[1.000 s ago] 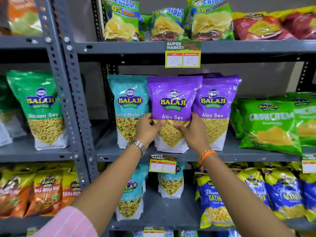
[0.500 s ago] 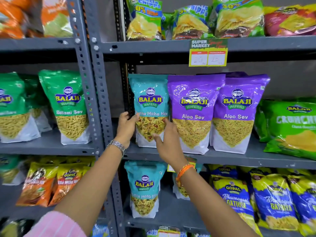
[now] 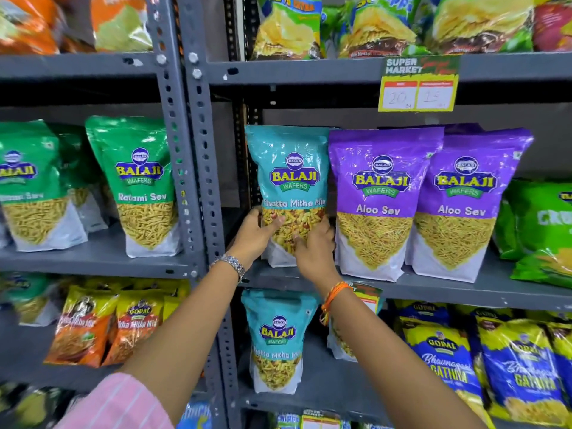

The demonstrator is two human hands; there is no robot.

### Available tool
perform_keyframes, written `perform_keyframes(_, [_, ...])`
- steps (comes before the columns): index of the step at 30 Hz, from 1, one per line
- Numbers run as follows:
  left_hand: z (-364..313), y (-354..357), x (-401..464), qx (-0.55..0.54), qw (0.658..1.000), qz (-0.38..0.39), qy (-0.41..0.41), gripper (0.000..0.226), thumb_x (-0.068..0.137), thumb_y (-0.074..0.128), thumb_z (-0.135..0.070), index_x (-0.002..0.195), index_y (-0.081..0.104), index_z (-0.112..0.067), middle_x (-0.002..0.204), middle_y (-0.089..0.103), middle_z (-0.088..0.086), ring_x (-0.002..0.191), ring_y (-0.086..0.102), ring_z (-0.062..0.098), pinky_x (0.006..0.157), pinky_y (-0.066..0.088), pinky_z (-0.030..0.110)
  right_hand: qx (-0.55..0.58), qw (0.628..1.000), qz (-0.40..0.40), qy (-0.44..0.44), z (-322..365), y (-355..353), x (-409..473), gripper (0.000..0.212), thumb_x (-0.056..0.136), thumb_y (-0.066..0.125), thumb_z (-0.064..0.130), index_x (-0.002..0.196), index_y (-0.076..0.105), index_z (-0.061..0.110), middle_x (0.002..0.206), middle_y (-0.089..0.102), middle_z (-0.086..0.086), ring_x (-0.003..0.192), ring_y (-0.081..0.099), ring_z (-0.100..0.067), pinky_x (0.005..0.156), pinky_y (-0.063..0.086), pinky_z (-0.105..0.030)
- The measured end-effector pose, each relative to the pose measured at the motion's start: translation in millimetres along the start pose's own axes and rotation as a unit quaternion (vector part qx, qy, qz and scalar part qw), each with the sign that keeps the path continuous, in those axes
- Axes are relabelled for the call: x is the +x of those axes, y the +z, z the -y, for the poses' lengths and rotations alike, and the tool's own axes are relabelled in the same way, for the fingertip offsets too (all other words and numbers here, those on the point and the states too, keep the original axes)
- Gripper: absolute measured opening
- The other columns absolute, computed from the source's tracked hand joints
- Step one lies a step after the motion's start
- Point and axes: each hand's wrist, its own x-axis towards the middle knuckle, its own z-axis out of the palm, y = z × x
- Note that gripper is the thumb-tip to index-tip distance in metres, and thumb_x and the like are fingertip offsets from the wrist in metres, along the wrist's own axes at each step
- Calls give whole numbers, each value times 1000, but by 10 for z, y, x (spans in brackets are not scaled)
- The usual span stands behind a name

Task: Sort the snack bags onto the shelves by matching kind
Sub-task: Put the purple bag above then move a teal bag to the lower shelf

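A teal Khatta Mitha Mix bag stands upright at the left end of the middle shelf. My left hand grips its lower left side and my right hand grips its lower right. Two purple Aloo Sev bags stand right beside it, touching. A second teal Khatta Mitha Mix bag stands on the shelf below, under my arms.
Green Ratlami Sev bags fill the left bay beyond the grey uprights. Green Crunchem bags lie at the far right. Chips bags line the top shelf, blue Gopal Gathiya bags and orange Gopal bags the lower ones. A price tag hangs overhead.
Both hands left the front purple Aloo Sev bag, which stays on the shelf, moved left and closed on the teal Khatta Mitha Mix bag. The view panned left.
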Motion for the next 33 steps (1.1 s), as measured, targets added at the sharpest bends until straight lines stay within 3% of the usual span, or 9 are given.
perform_keyframes(4, [65, -153, -90, 59, 996, -68, 25, 56, 80, 79, -45, 123, 63, -14, 121, 74, 6, 112, 72, 25, 101, 58, 51, 60, 998, 35, -1, -14, -1, 112, 67, 98, 57, 25, 151, 25, 0, 154, 35, -25, 147, 27, -41, 120, 27, -48])
perform_keyframes(7, [17, -171, -212, 111, 988, -104, 37, 51, 83, 81, -41, 122, 65, -14, 117, 77, 7, 103, 75, 24, 92, 61, 50, 168, 981, 93, 20, 34, -34, 129, 68, 93, 58, 37, 149, 30, 9, 152, 42, -16, 146, 35, -33, 122, 32, -49])
perform_keyframes(11, [-57, -167, -319, 229, 957, -161, 73, 44, 78, 82, -48, 106, 69, -17, 101, 81, 2, 89, 77, 22, 77, 63, 43, 317, 931, 179, 40, -7, -104, 158, 54, 103, 50, 11, 150, 25, 5, 150, 50, -17, 136, 52, -28, 113, 44, -43])
perform_keyframes(14, [-97, -190, -432, 276, 940, -182, 86, 49, 75, 82, -54, 106, 68, -18, 98, 81, 0, 87, 77, 23, 75, 62, 43, 350, 911, 215, 22, -64, -156, 169, 54, 102, 52, 10, 150, 28, 5, 151, 51, -17, 137, 53, -27, 113, 48, -40])
perform_keyframes(17, [-132, -236, -613, 292, 929, -202, 102, 48, 74, 81, -56, 104, 68, -21, 97, 82, -1, 89, 77, 25, 77, 61, 45, 349, 906, 240, 3, -20, -247, 65, 53, 100, 55, 9, 149, 34, 6, 145, 57, -10, 127, 60, -16, 98, 56, -23])
perform_keyframes(22, [-160, -462, -1000, 206, 962, -153, 89, 58, 63, 80, -68, 103, 71, -27, 93, 82, -7, 82, 78, 17, 75, 63, 48, 332, 905, 264, -24, 88, -452, -232, 54, 93, 66, 7, 142, 43, 7, 143, 61, -11, 133, 59, -21, 110, 51, -36])
perform_keyframes(25, [-105, -554, -1259, 124, 984, -108, 72, 72, 47, 79, -83, 103, 71, -38, 100, 83, -8, 91, 80, 16, 84, 64, 51, 334, 908, 251, -22, 121, -590, -540, 51, 87, 72, 4, 133, 50, 13, 135, 67, -6, 125, 64, -17, 103, 56, -31])
perform_keyframes(30, [117, -481, -1766, 70, 996, -45, 32, 51, 59, 83, -52, 105, 71, -35, 100, 83, -14, 92, 79, 6, 80, 63, 33, 268, 939, 214, 13, -168, -711, -1179, 53, 79, 83, 19, 124, 56, 24, 121, 73, 5, 116, 68, -13, 97, 57, -38])
perform_keyframes(33, [444, -348, -2047, 39, 999, -24, 1, 49, 60, 83, -39, 106, 71, -28, 97, 83, -17, 87, 79, 3, 72, 61, 19, 259, 942, 209, 42, -501, -733, -1554, 52, 79, 83, 15, 123, 59, 28, 118, 75, 13, 112, 69, -5, 92, 58, -29])
